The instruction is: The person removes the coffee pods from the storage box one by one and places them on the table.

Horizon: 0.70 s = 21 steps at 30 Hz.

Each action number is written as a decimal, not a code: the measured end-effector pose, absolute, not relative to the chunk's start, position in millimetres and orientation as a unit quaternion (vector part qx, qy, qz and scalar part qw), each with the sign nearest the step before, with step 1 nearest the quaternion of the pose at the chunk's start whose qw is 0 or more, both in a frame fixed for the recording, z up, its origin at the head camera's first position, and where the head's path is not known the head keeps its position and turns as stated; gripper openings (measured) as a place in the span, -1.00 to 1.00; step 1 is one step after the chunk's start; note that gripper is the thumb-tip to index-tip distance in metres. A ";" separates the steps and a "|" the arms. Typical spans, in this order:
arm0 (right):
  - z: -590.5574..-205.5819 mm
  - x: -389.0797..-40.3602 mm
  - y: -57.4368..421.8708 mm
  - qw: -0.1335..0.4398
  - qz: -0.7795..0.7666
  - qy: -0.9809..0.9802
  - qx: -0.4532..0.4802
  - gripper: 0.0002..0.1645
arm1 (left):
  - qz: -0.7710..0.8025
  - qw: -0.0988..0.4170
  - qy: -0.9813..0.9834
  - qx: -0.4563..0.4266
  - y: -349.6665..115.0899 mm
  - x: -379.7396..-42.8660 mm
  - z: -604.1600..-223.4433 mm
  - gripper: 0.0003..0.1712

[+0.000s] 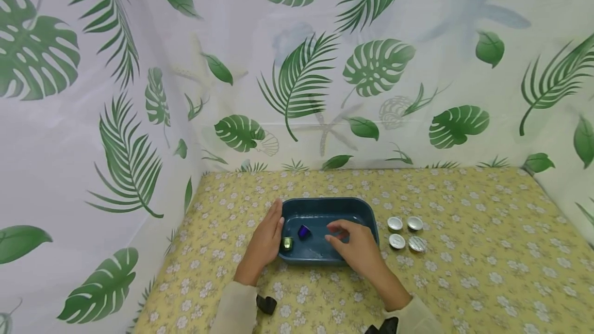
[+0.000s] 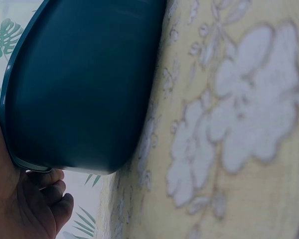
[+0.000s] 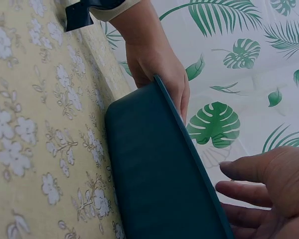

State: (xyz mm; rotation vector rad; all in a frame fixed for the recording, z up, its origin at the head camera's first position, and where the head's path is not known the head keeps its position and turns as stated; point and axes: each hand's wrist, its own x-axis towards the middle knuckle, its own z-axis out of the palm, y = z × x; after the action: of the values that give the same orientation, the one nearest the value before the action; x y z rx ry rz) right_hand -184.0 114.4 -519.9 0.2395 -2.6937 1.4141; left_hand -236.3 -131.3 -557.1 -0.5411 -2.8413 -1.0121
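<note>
A dark teal tray [image 1: 320, 245] stands on the table. Inside, a shiny purple coffee capsule [image 1: 303, 231] lies tilted and a green one [image 1: 287, 243] is near the left front corner. My left hand [image 1: 265, 238] rests along the outside of the tray's left end, fingers fairly straight; the left wrist view shows the hand [image 2: 32, 204] at the tray's corner. Over the tray's right half hovers my right hand [image 1: 361, 246], thumb and fingers apart. Nothing shows between them, and in the right wrist view that hand [image 3: 269, 194] is beside the rim.
Several silver-lidded capsules [image 1: 395, 224] sit in two rows on the table, just right of the tray. A yellow floral cloth [image 1: 487, 251] covers the table. Behind and to the left hangs a white leaf-print curtain [image 1: 320, 92].
</note>
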 end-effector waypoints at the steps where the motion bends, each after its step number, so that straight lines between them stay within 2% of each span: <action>1: -519.7 -184.8 113.3 0.037 0.462 -0.882 0.080 -0.69 | -0.330 0.038 -0.926 -0.176 -131.2 -236.6 -556.9 -0.37; 6: -520.0 -188.6 107.9 0.009 0.455 -0.887 0.083 -0.66 | -0.333 0.034 -0.926 -0.172 -130.7 -236.9 -555.1 -0.37; 12: -521.4 -192.0 103.3 0.013 0.436 -0.896 0.082 -0.63 | -0.331 0.034 -0.927 -0.170 -130.2 -235.4 -554.0 -0.37; 21: -521.2 -199.4 96.8 -0.012 0.404 -0.911 0.082 -0.64 | -0.330 0.033 -0.929 -0.165 -130.5 -235.9 -553.8 -0.38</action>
State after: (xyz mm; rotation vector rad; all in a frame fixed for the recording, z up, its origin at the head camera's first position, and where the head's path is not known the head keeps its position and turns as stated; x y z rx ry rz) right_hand -199.4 96.8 -521.2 0.2609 -2.8841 1.2801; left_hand -235.9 -130.5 -553.8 -0.5094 -2.8592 -1.0151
